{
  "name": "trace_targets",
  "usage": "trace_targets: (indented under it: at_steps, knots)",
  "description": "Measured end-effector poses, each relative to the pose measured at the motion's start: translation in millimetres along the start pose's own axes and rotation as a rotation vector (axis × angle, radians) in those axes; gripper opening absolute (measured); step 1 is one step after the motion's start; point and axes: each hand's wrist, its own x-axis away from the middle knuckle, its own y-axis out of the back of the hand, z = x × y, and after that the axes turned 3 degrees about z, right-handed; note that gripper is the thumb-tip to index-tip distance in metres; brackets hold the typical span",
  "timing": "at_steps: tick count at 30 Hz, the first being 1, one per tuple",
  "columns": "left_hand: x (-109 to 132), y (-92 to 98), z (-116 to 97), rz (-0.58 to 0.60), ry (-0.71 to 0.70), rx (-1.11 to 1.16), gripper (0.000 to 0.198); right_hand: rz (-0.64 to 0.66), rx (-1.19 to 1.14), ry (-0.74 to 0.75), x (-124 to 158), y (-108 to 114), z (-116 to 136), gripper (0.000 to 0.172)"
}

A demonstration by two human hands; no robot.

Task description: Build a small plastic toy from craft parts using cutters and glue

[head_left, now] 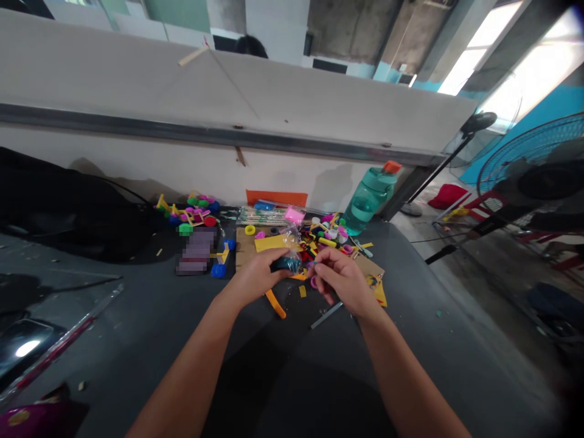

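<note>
My left hand (261, 274) is closed around a shiny dark-teal item (288, 263) with clear plastic showing at its top; its exact kind is unclear. Just to the right, my right hand (342, 277) has its thumb and fingertips pinched together, and what lies between them is too small to name. A pink ring (314, 282) shows by the right fingertips. Below the left hand lies a curved orange strip (276, 304), perhaps a handle. A thin grey rod (325, 316) pokes out under the right hand. Behind both hands are a yellow sheet (269, 243) and brown cardboard (245, 246).
A teal bottle (370, 198) with an orange cap stands at the back right. Colourful small parts (335, 231) are heaped beside it, with more wheeled pieces (196, 213) at left. A pixelated phone-shaped object (197, 252), a black bag (68, 210), a low partition (182, 158) and a fan (542, 182) surround the dark table.
</note>
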Motion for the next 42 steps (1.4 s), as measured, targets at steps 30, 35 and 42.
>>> trace_targets:
  at_steps: [30,35,42]
  knots:
    - [-1.1,-3.0,1.6,0.012,-0.072,0.089,0.044,0.165,-0.118,-0.125,5.0,4.1,7.4,0.039]
    - [-0.9,0.1,-5.1,0.002,-0.073,0.103,0.039,0.073,-0.271,-0.114,2.8,3.2,4.9,0.016]
    - [0.0,0.0,-11.0,-0.008,0.027,0.148,0.034,0.055,-0.391,-0.1,2.8,-0.5,4.3,0.016]
